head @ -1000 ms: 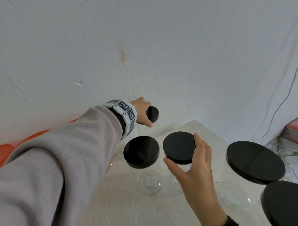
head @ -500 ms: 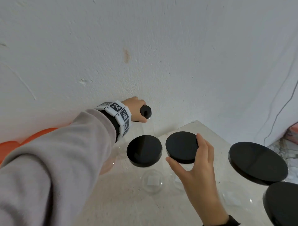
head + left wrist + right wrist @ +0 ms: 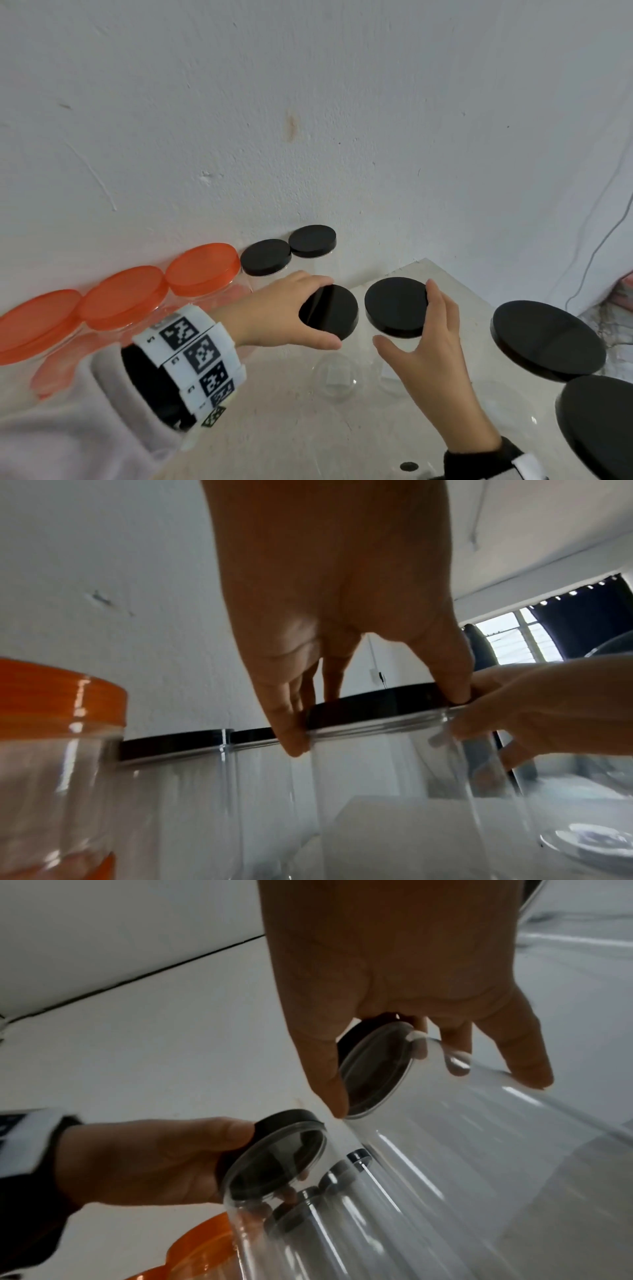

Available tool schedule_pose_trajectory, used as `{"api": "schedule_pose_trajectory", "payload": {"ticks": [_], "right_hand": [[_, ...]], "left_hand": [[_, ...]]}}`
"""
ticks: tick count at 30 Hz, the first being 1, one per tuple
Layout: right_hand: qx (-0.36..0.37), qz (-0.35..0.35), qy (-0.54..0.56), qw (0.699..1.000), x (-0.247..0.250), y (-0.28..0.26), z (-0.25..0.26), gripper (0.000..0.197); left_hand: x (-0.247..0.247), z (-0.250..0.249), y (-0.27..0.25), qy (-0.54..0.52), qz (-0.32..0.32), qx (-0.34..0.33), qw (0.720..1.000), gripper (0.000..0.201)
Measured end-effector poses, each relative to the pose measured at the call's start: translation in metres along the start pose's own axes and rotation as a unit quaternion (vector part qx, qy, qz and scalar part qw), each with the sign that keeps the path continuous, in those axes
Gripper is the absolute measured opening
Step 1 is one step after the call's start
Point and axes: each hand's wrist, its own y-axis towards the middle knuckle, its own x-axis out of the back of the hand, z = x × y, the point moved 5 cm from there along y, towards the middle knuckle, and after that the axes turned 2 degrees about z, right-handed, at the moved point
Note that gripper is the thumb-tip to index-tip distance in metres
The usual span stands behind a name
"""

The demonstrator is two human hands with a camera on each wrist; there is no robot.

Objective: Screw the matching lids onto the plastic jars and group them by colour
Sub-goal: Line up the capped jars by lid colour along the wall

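Observation:
Two clear plastic jars with black lids stand side by side on the pale table. My left hand (image 3: pixel 328 312) grips the left jar's lid (image 3: pixel 337 313) by its rim, thumb on the near side and fingers on the far side; the left wrist view shows the fingertips (image 3: pixel 294 739) on the lid's edge (image 3: pixel 377 704). Beside it, my right hand (image 3: pixel 406 312) holds the right jar's lid (image 3: pixel 394 305), thumb and fingers (image 3: pixel 329 1085) astride the rim (image 3: pixel 373 1069). Against the wall stand two more black-lidded jars (image 3: pixel 265 257) (image 3: pixel 312 241) and three orange-lidded jars (image 3: pixel 203 269).
Two wider black-lidded jars (image 3: pixel 548 339) (image 3: pixel 603 435) stand at the right near the table edge. The white wall (image 3: pixel 308 120) closes the back. A thin cable (image 3: pixel 592 260) hangs at the far right. Bare tabletop (image 3: pixel 291 428) lies in front of my hands.
My left hand left a small black-lidded jar by the wall, came back toward me and took hold of the left middle jar's lid. My right hand stayed on its lid.

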Motion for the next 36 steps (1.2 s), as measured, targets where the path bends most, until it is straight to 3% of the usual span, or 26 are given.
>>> {"api": "schedule_pose_trajectory", "payload": {"ticks": [3,8,12,14,24,36], "right_hand": [[-0.017,0.001,0.017,1.000,-0.003,0.018,0.004,0.098],[-0.023,-0.053,0.014,0.998,-0.013,0.065,0.006,0.091],[-0.038,-0.057,0.002,0.998,-0.030,0.098,0.003,0.093],[-0.039,-0.050,-0.014,0.998,-0.039,0.114,0.003,0.094],[-0.028,0.004,-0.036,0.999,-0.062,0.171,0.005,0.093],[-0.034,0.047,-0.081,0.995,-0.064,0.185,0.005,0.095]], "left_hand": [[0.000,0.009,-0.008,-0.009,-0.068,0.018,0.997,0.083],[0.000,0.035,-0.017,-0.029,-0.145,0.079,0.986,0.072],[0.002,0.045,-0.016,-0.047,-0.208,0.124,0.969,0.056],[0.002,0.047,-0.013,-0.056,-0.229,0.137,0.962,0.057],[-0.003,0.048,-0.008,-0.064,-0.232,0.162,0.957,0.071],[-0.003,0.048,-0.007,-0.078,-0.238,0.153,0.956,0.072]]}}
